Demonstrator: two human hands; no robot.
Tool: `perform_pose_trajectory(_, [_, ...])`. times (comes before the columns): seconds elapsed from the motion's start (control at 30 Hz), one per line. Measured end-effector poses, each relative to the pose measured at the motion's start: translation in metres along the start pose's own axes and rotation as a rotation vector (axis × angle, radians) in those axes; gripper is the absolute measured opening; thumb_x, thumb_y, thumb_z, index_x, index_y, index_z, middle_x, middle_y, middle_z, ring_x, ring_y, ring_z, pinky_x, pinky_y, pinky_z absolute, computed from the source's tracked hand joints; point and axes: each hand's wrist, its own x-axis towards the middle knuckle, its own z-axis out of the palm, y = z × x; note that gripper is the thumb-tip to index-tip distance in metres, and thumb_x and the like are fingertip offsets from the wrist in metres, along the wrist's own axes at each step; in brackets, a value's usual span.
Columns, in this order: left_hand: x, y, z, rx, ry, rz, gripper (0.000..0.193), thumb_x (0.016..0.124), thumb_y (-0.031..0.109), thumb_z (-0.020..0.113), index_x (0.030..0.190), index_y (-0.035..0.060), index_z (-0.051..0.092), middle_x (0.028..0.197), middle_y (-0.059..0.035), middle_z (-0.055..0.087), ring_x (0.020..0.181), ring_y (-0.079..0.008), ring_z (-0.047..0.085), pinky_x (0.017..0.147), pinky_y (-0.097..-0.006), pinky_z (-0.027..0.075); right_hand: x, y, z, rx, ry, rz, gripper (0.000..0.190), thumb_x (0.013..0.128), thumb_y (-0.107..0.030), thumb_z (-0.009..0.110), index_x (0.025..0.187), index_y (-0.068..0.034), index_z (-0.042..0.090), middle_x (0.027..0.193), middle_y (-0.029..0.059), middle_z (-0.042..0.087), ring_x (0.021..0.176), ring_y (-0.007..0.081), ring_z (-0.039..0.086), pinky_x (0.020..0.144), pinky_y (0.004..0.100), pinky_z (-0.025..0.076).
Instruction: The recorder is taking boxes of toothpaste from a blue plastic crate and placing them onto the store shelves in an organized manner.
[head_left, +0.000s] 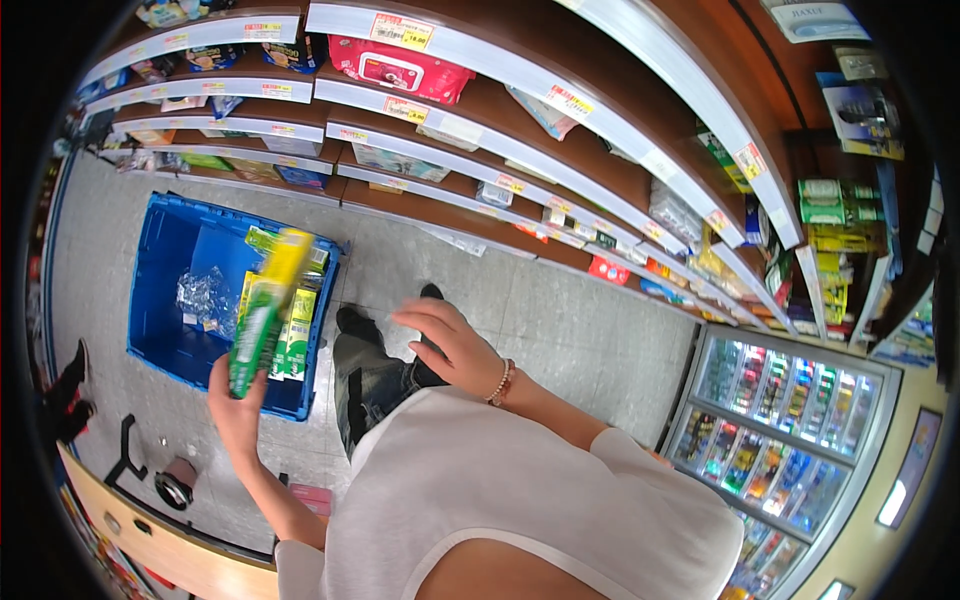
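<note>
My left hand (238, 401) is closed around the lower end of a long green and yellow box (259, 330), slightly blurred, held over the right side of a blue plastic crate (142, 300). Inside the crate stand several more green and yellow boxes (301, 330), beside crumpled clear plastic wrap (202, 296). Nothing is in my right hand (450, 341), which hovers with its fingers apart over my legs and shoes, to the right of the crate.
Store shelves (450, 120) with packets and price tags curve along the top and right. A glass-door drinks cooler (780, 427) stands at the lower right. A small bin (176, 480) and a wooden counter (165, 532) are lower left. A person's shoes (75, 390) show at far left.
</note>
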Motion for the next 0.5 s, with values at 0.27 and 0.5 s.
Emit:
perform_pose_trajectory(0.27, [-0.033,0.171,0.172,0.179,-0.438,0.560,0.033,0.064,0.012,0.077,0.093,0.0035,0.063,0.088,-0.0151,0.063,0.081,-0.0366,0.062,0.069,-0.0396,0.050,-0.044,0.047,-0.141,-0.466,-0.294,-0.107,0.060,0.072,-0.018,0.075,0.129,-0.017,0.057,0.123,0.0056,0.056,0.117,0.0293,0.052,0.104,0.0460,0.040])
perform_pose_trajectory(0.5, [-0.051,0.255,0.272,-0.052,-0.490,0.763,0.049,0.073,0.013,0.075,0.118,0.0059,0.058,0.120,-0.0155,0.059,0.109,-0.0350,0.057,0.090,-0.0393,0.047,-0.117,0.079,-0.270,-0.604,0.092,-0.153,0.050,0.074,0.003,0.065,0.123,-0.008,0.060,0.117,0.0123,0.057,0.110,0.0336,0.054,0.095,0.0437,0.043])
